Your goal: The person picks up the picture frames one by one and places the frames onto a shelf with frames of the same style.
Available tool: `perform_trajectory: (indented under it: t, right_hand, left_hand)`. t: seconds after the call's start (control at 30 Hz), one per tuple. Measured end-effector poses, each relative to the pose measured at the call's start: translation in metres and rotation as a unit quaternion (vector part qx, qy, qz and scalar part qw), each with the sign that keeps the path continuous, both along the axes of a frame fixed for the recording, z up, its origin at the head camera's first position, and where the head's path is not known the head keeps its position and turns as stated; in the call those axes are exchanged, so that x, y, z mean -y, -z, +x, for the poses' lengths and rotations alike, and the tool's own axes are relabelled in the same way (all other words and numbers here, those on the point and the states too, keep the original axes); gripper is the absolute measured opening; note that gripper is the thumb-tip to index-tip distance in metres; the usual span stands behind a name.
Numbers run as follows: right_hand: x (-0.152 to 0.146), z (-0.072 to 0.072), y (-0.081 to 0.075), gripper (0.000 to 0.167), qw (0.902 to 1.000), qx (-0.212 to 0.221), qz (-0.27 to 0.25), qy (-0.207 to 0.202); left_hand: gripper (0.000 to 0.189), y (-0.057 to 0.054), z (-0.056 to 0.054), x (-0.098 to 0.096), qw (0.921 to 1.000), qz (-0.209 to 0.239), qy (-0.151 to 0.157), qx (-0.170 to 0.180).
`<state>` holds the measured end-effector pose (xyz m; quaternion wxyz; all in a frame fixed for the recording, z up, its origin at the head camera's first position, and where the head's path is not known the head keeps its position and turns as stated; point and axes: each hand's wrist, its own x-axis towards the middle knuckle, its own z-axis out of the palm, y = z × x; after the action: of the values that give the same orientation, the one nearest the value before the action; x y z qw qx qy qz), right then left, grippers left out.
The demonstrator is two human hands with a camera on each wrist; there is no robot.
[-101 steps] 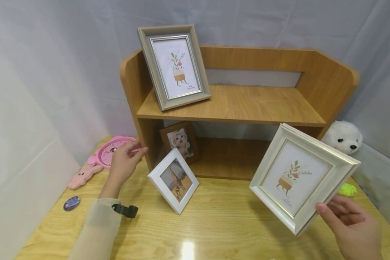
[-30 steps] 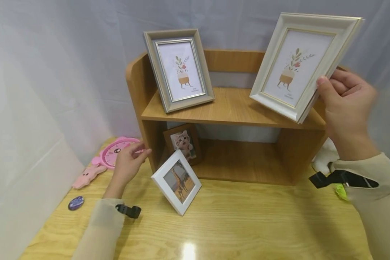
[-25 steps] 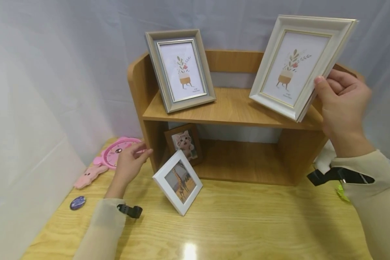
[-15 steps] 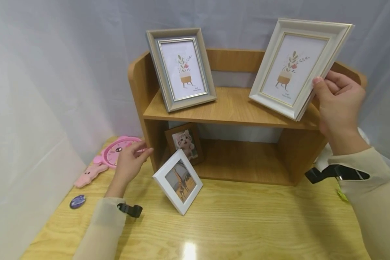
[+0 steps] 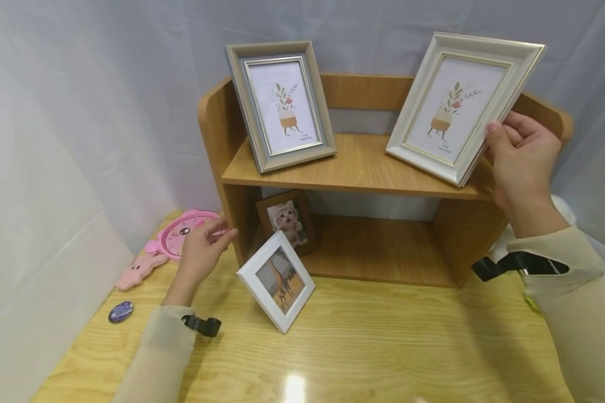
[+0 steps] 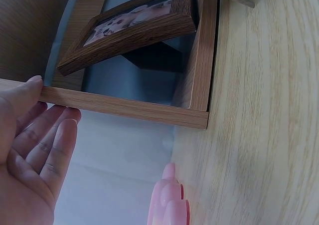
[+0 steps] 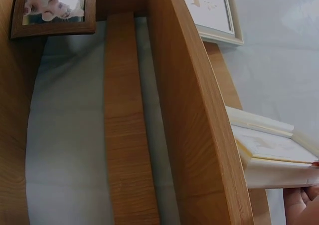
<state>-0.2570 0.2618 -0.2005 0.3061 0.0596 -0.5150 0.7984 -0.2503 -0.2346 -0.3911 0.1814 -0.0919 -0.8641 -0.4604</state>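
Note:
In the head view, my right hand point(image 5: 526, 159) holds a cream picture frame point(image 5: 426, 148) by its right edge, thumb on the front and fingers behind. The frame leans back, its lower edge at the upper board of the wooden shelf point(image 5: 368, 187). My left hand point(image 5: 199, 254) is at the shelf's left side panel; in the left wrist view its thumb lies across the panel's front edge point(image 6: 124, 105) and the fingers touch the outer side. A grey-beige picture frame point(image 5: 257, 134) stands on the upper left. The right wrist view shows the cream frame point(image 7: 274, 170) beside the shelf's upper board.
A brown cat-photo frame point(image 5: 307, 224) stands on the lower level. Before it, a white giraffe-photo frame point(image 5: 277, 319) stands on the table point(image 5: 373, 336). At left lie a pink clock point(image 5: 173, 238), a pink rabbit point(image 5: 138, 271) and a purple oval point(image 5: 121, 312).
My right hand has lifted the cream frame from over the table to the upper level, then lowered it slightly and shifted it a little left. The left hand stays at the shelf's side.

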Motion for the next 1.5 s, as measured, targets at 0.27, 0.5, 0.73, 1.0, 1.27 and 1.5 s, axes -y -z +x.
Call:
perform_trajectory:
  t: [0.27, 0.5, 0.73, 1.0, 1.27, 1.5]
  right_hand:
    - [-0.003, -0.003, 0.000, 0.027, 0.9994, 0.022, -0.017, -0.020]
    - [-0.005, -0.003, 0.003, 0.026, 0.9986, 0.026, -0.024, -0.040]
    - [-0.004, 0.000, 0.005, 0.026, 0.9986, 0.033, 0.000, -0.042]
    - [-0.002, 0.004, 0.005, 0.038, 0.9972, 0.062, 0.005, -0.043]
    - [-0.003, 0.011, 0.007, 0.043, 0.9971, 0.066, 0.013, -0.035]
    - [0.002, 0.020, 0.008, 0.044, 0.9989, 0.037, -0.018, -0.024]
  left_hand:
    - [0.050, 0.001, 0.000, 0.000, 1.0000, 0.005, 0.002, -0.003]
    - [0.051, 0.000, 0.000, 0.000, 1.0000, -0.002, -0.001, -0.003]
    - [0.053, 0.000, -0.001, 0.001, 1.0000, -0.002, -0.001, 0.004]
    - [0.053, 0.002, -0.003, 0.001, 1.0000, -0.001, 0.005, 0.007]
    - [0.052, 0.000, -0.003, 0.000, 1.0000, 0.001, 0.006, 0.006]
    - [0.052, 0.000, -0.001, 0.000, 0.9999, -0.002, 0.004, 0.010]
